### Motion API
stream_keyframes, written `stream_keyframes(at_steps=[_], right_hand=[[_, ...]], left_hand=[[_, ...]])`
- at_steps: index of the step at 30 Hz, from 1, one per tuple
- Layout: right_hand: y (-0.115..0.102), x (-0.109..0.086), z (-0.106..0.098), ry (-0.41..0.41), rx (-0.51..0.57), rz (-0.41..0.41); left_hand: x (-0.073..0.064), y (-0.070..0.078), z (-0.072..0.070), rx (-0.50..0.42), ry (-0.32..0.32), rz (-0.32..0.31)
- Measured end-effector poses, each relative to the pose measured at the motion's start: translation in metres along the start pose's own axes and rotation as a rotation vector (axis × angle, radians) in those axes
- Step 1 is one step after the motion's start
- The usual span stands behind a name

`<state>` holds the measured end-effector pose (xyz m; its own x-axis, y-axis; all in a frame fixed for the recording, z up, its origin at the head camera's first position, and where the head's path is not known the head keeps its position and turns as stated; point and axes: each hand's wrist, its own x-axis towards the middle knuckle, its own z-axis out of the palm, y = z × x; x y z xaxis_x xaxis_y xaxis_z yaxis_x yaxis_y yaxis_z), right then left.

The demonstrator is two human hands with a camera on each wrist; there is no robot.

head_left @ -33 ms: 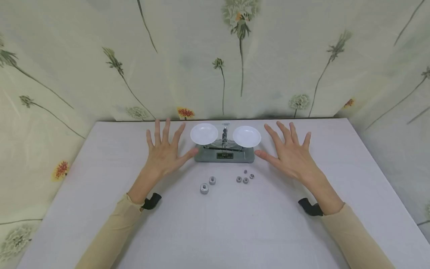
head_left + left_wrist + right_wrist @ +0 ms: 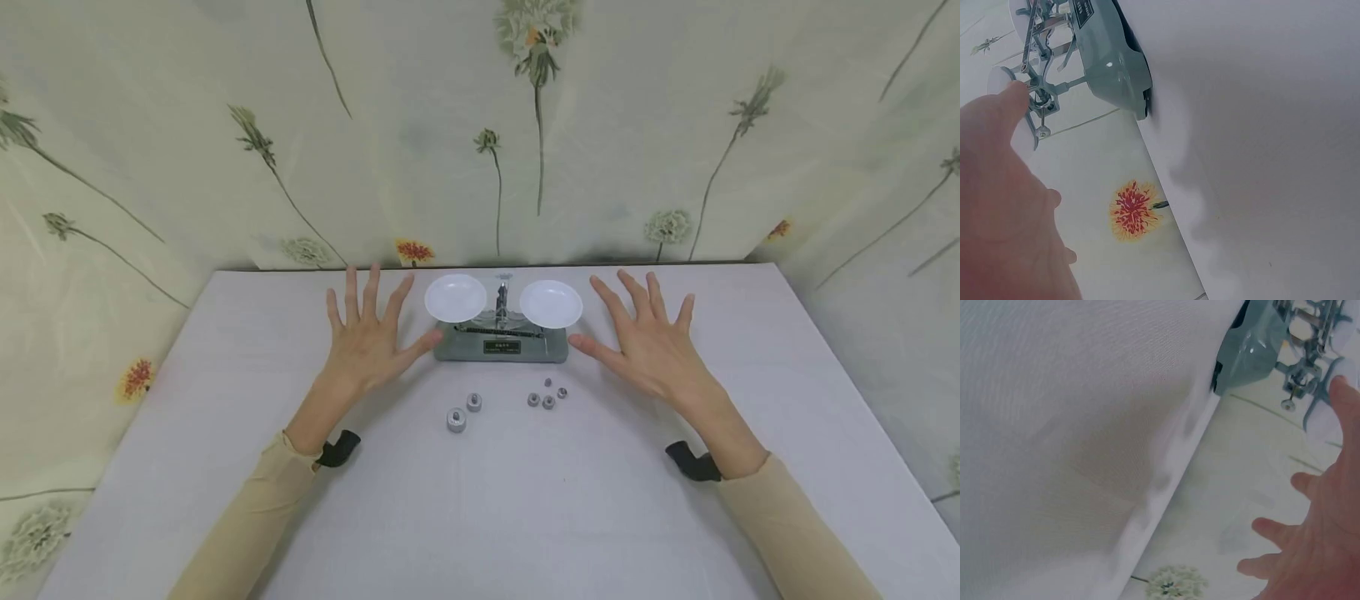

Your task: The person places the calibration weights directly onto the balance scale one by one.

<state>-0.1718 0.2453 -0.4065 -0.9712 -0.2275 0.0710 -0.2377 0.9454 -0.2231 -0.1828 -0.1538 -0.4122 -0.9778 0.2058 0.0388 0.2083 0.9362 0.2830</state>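
Note:
A green-grey balance scale (image 2: 501,346) stands near the back of the table, with a white left pan (image 2: 456,298) and a white right pan (image 2: 551,304), both bare. My left hand (image 2: 367,346) hovers at its left, fingers spread and straight, thumb tip overlapping the base's left end in the head view. On the other side my right hand (image 2: 645,342) mirrors it, fingers spread, thumb pointing at the base's right end. Neither hand holds anything. In front of the scale lie two larger metal weights (image 2: 456,420) at left and several smaller weights (image 2: 548,402) at right.
A white cloth covers the table (image 2: 495,517). Behind it hangs a flower-printed curtain (image 2: 420,167), which comes down along the back edge and both sides. Black wrist mounts (image 2: 339,449) sit at the wrists, below beige sleeves (image 2: 247,525).

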Motion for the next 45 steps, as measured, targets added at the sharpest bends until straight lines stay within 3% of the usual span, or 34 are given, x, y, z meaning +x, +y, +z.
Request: stream_keyframes(at_steps=[10, 27, 37, 45], right_hand=[[-0.001, -0.001, -0.001, -0.021, 0.0, -0.001], [-0.006, -0.007, -0.007, -0.009, 0.021, -0.007], [-0.01, -0.016, -0.01, 0.017, 0.036, -0.035], [-0.017, -0.023, -0.015, -0.048, 0.063, -0.058]], left_hand=[[-0.002, 0.001, 0.002, 0.0, -0.009, 0.007], [0.001, 0.012, 0.011, -0.094, -0.023, 0.079], [0.004, 0.019, 0.016, -0.191, -0.077, 0.118], [0.007, 0.023, 0.021, -0.286, -0.077, 0.118]])
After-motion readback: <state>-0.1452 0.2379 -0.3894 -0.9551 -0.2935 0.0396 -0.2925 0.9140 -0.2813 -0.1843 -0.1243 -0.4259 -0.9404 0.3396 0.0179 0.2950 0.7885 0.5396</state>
